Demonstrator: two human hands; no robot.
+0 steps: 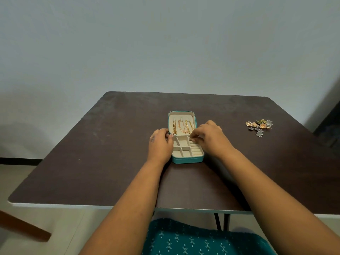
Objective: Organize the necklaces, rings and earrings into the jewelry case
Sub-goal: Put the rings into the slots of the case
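Case (187, 159): smooth teal outer skin with slight sheen; lining matt cream, cloth-like. Chains (184, 127) just beyond the fingers (195, 136): shiny gold-coloured metal. Table (92, 153): dark, matt, faintly scuffed top. Loose jewelry (259, 126) well right of the fingers: glinting metal.

No legible text or labels anywhere.

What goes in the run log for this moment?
case: open | necklaces: hung in lid | left hand: holds case edge | right hand: fingers pinching at ring rolls | loose pile: on table, right
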